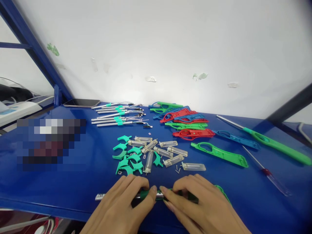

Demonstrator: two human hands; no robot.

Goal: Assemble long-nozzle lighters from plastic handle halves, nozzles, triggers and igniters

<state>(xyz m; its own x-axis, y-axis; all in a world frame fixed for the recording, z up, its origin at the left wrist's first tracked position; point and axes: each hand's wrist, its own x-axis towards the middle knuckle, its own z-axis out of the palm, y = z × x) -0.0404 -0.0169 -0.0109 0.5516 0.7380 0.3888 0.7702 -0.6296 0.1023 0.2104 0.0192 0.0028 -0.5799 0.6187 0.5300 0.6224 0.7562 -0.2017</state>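
My left hand (122, 204) is closed around a silver lighter tube (99, 197), whose slotted tip sticks out to the left. My right hand (200, 203) is closed on a green lighter casing (222, 192), mostly hidden under the fingers and palm. Both thumbs and fingertips meet where the tube's metal end joins the green part. Just beyond the hands lie several teal triggers (119, 147), several clear fuel tanks (193, 166) and a few small screws (178, 169).
Several metal tubes with wires (109, 123) lie at the back left, near a phone (81, 103). Red, blue and green casing halves (220, 155) spread at the back right, beside an assembled green lighter (280, 147) and a screwdriver (274, 183). A white wall (170, 39) stands behind.
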